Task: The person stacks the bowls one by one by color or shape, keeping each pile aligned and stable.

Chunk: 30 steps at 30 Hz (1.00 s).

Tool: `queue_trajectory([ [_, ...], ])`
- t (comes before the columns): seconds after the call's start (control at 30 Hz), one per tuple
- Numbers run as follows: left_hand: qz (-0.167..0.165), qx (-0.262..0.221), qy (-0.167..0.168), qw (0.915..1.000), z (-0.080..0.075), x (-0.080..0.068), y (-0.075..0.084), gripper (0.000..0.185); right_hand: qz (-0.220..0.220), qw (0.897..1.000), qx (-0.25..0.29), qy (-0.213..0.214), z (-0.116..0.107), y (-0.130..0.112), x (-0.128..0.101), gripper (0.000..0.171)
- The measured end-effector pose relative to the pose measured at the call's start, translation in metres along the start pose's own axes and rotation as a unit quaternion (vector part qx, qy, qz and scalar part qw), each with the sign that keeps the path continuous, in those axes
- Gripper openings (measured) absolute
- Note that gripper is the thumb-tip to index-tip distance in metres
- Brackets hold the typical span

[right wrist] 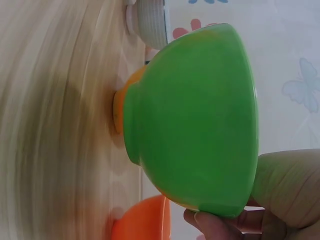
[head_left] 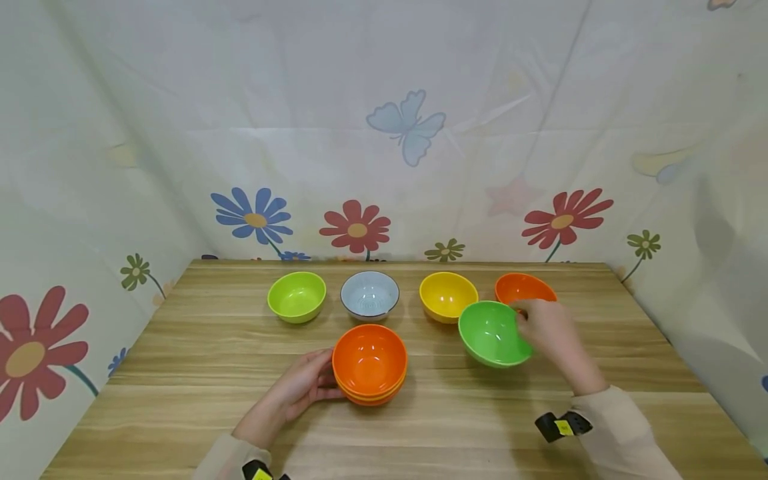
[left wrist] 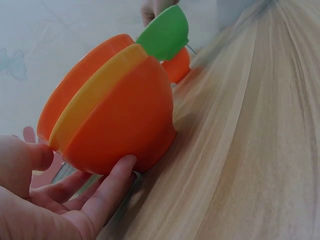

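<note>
Head view: right hand (head_left: 549, 333) holds a green bowl (head_left: 493, 333) by its rim, grip pinched on the edge nearest the person's right, bowl tilted and lifted off the tabletop (head_left: 180, 373). Right wrist view confirms it: fingers (right wrist: 215, 222) under the rim, thumb on the outer wall, base of the green bowl (right wrist: 195, 125) clear of the wood. Left hand (head_left: 300, 387) rests against the left side of a stack of nested bowls (head_left: 369, 363), orange on top; left wrist view shows 3 layers in the stack (left wrist: 110, 115), orange, yellow, orange, with the fingers (left wrist: 112, 185) lying nearly straight under its base and the thumb at the rim, grip loose, not curled round it. Stack sits near the front centre of the tabletop, green bowl just right of it and apart from it. Behind, a row of 4 single bowls: lime bowl (head_left: 297, 297), grey-white bowl (head_left: 369, 295), yellow bowl (head_left: 448, 296), orange bowl (head_left: 523, 288), the last partly hidden behind the right hand. Flower-print cloth (head_left: 384, 133) surrounds the tabletop.
</note>
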<state>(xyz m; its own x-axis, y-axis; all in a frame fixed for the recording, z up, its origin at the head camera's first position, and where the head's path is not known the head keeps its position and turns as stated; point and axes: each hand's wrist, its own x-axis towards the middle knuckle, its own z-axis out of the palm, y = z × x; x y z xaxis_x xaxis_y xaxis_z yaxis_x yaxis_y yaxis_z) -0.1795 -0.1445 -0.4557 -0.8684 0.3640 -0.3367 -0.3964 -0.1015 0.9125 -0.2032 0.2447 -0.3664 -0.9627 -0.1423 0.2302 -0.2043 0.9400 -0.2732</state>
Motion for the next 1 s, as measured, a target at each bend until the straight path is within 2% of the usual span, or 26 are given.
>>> queue_trajectory([
  [0.23,0.001,0.001,0.001,1.0000,-0.001,0.000,0.000,0.056,0.011,0.999,0.027,-0.020,0.004,-0.016,0.009,0.020],
  [0.6,0.001,0.000,-0.001,1.0000,0.000,-0.001,0.000,0.058,-0.024,0.999,0.023,0.002,0.007,-0.034,0.019,0.022],
  [1.0,0.001,0.001,-0.001,1.0000,0.000,-0.001,0.000,0.059,-0.028,0.999,0.028,0.002,0.006,-0.057,0.027,0.021],
])
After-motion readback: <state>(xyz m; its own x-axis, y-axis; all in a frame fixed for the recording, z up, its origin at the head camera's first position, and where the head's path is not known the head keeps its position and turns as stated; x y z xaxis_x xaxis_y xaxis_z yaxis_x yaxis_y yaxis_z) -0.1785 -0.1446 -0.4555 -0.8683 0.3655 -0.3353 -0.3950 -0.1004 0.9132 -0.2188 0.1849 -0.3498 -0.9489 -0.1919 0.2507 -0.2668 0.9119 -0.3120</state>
